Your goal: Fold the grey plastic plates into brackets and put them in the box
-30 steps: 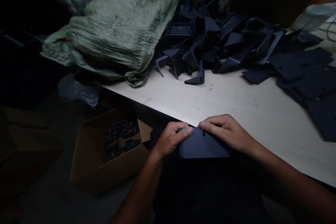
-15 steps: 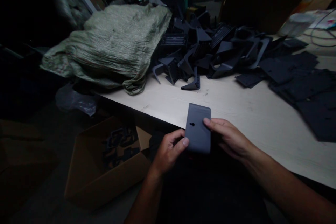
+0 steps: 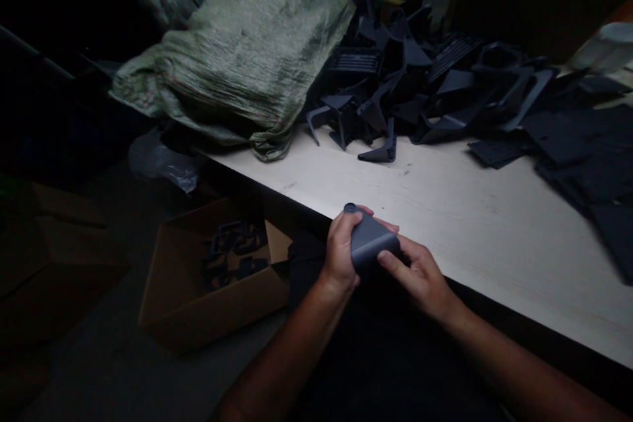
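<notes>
A dark grey plastic bracket [image 3: 373,239] is held between both hands at the table's front edge, its smooth bent face toward me and a small round hole at its upper left corner. My left hand [image 3: 341,247] wraps its left side, thumb near the hole. With thumb below and fingers behind, my right hand [image 3: 418,273] grips the lower right end. The bracket's underside is hidden. Beyond it, a heap of similar dark angled brackets [image 3: 390,89] lies on the pale table [image 3: 445,211].
A green woven sack [image 3: 237,59] rests on the table's left end. Flat dark plates [image 3: 583,145] are spread at the right. Below left, an open cardboard box [image 3: 212,306] holds several dark plastic parts [image 3: 237,247]. Clear plastic film [image 3: 163,161] hangs beside the table.
The bracket has been turned from its flat face with a keyhole slot to its bent side. My left hand has moved up around it; my right hand has shifted to its lower end.
</notes>
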`<state>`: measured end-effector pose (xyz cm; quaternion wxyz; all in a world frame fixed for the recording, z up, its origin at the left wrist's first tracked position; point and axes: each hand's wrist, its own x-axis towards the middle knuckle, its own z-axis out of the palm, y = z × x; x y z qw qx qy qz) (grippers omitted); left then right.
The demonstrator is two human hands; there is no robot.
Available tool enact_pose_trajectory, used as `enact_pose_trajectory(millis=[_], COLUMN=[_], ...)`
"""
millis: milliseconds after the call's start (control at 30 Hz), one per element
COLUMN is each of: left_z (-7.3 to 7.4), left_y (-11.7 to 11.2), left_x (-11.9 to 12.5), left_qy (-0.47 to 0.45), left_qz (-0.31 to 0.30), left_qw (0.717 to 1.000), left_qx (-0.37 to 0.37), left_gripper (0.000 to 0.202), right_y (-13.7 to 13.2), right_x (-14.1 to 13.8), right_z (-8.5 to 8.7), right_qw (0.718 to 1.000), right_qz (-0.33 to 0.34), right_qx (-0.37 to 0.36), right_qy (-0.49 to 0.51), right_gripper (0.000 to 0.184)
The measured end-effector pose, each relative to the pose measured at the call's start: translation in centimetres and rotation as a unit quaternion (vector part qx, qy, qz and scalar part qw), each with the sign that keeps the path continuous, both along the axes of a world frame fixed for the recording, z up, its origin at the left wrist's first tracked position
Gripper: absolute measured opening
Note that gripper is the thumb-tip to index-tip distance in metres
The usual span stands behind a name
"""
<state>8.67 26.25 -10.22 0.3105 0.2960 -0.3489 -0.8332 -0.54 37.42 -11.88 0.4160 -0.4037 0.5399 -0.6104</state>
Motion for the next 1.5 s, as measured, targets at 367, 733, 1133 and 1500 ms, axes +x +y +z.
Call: enact_pose_trajectory(millis=[367, 733, 1133, 1500], left_z=[0.3, 0.1, 0.6, 0.4], left_y=[0.2, 0.2, -0.3, -3.0], left_x=[1.0, 2.1, 2.2, 2.1], left_qy=[-0.028, -0.026, -0.001, 0.016], left_qz=[0.05, 0.051, 0.03, 0.032], left_qw=[0.995, 0.995, 0.994, 0.987], left_qx=[-0.082, -0.084, -0.105, 0.156], left_gripper=[0.02, 0.025, 0.018, 0.018], right_y=[-0.3, -0.9, -1.1, -1.3], right_x=[0.6, 2.1, -0.1, -2.0], right_z=[0.6, 0.9, 1.9, 1.8], right_qw=[0.998, 0.997, 0.996, 0.989], right_qz=[-0.012, -0.041, 0.082, 0.101], right_qx=[-0.009, -0.024, 0.041, 0.106], right_qy=[0.061, 0.059, -0.003, 0.011], right_gripper=[0.046, 0.052, 0.047, 0.039])
